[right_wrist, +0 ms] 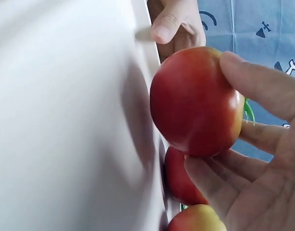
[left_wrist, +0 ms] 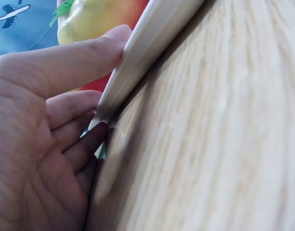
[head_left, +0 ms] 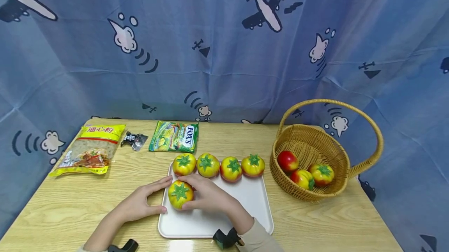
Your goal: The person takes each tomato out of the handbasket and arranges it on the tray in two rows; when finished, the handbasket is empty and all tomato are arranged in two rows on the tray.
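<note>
— Which fruit do you have, and how does it look?

— Your right hand grips a tomato-shaped fruit, thumb and fingers curled around it, at lower centre in the head view. From above you see its yellow skin, flushed orange-red toward the upper right, with a green star-shaped calyx facing up.

— And from your right wrist?

— There its side and underside show deep, glossy red, turning yellow-orange toward your fingers; a green leaf tip pokes out at right. You cannot tell whether it touches the tray below.

— What about your left hand?

— Its fingers are spread and hold nothing, thumb at the white tray's left edge, just beside the fruit.

— Anything like it nearby?

— Along the tray's far edge, mid-frame, you have four matching fruits, yellow with red lower sides and green calyxes. The wicker basket at right holds three more fruits, one showing plain red.
</note>
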{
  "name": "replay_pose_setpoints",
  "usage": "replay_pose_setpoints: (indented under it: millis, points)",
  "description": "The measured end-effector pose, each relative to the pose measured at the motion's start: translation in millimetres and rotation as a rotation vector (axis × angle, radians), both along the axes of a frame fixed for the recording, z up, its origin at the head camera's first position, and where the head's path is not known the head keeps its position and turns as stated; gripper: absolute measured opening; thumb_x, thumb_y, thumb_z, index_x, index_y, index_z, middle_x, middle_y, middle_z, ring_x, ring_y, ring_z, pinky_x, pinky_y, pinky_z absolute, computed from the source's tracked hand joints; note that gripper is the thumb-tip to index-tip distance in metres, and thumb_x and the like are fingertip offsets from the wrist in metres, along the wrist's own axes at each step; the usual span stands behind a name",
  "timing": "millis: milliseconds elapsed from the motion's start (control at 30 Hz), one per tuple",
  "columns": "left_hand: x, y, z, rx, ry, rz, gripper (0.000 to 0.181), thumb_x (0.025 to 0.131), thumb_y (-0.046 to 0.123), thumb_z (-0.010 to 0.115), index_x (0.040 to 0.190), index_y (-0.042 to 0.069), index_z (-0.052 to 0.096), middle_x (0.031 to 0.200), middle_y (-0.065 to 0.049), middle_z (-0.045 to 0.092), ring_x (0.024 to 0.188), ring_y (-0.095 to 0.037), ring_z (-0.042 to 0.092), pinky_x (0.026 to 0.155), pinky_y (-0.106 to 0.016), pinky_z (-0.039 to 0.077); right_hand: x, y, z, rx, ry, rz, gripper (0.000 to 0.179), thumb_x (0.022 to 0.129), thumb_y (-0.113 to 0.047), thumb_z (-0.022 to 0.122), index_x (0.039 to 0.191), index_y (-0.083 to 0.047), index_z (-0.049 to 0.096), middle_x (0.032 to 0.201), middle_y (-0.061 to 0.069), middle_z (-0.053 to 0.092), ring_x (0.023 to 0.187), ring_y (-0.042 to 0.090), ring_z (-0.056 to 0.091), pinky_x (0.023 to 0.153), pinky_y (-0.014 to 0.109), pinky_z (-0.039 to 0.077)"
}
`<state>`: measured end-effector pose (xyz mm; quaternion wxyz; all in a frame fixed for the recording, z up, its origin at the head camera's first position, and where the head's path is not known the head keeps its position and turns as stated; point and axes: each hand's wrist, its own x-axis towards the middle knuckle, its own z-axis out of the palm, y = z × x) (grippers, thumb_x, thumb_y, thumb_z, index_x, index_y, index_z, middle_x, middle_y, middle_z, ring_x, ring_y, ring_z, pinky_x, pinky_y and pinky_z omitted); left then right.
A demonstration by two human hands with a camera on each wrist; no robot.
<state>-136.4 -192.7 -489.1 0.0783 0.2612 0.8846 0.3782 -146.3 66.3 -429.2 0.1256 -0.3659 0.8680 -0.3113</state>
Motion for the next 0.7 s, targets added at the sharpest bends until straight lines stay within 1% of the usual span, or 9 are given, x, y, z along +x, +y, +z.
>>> replay_pose_setpoints:
  millis: [200,400,533,700]
  points:
    - [0.0,0.3,0.5,-0.002,-0.007,-0.008,0.075,0.08,0.049,0.07,0.143,0.019,0.044,0.15,-0.002,0.039,0.136,-0.033,0.038,0.106,-0.056,0.035,0.4,-3.3,-3.3,0.013,0.007,0.007,0.069,0.084,-0.036,0.071,0.142,-0.012,0.043,0.143,-0.001,0.047,0.134,0.015,0.041,0.111,0.032,0.038]
    - [0.7,-0.3,0.1,-0.001,-0.005,-0.001,0.075,0.079,0.048,0.071,0.143,0.018,0.044,0.15,-0.003,0.039,0.135,-0.033,0.039,0.106,-0.057,0.036,1.2,-6.0,-7.8,0.018,0.006,-0.001,0.072,0.084,-0.038,0.07,0.144,-0.011,0.04,0.146,0.003,0.044,0.134,0.015,0.042,0.112,0.032,0.037]
    - [0.7,-0.1,0.2,-0.002,0.001,0.002,0.076,0.079,0.047,0.071,0.143,0.018,0.044,0.15,-0.003,0.04,0.135,-0.034,0.039,0.106,-0.057,0.036,1.7,-5.8,-8.0,0.03,-0.003,-0.017,0.076,0.085,-0.039,0.069,0.147,-0.012,0.036,0.149,0.003,0.04,0.137,0.016,0.038,0.113,0.032,0.034]
    - [0.8,1.0,0.9,-0.001,-0.01,0.0,0.075,0.079,0.048,0.071,0.143,0.019,0.044,0.15,-0.003,0.039,0.136,-0.033,0.038,0.106,-0.057,0.035,2.6,-5.3,-6.0,0.037,-0.004,-0.02,0.076,0.085,-0.038,0.07,0.147,-0.011,0.036,0.149,0.002,0.04,0.137,0.015,0.037,0.114,0.031,0.033]
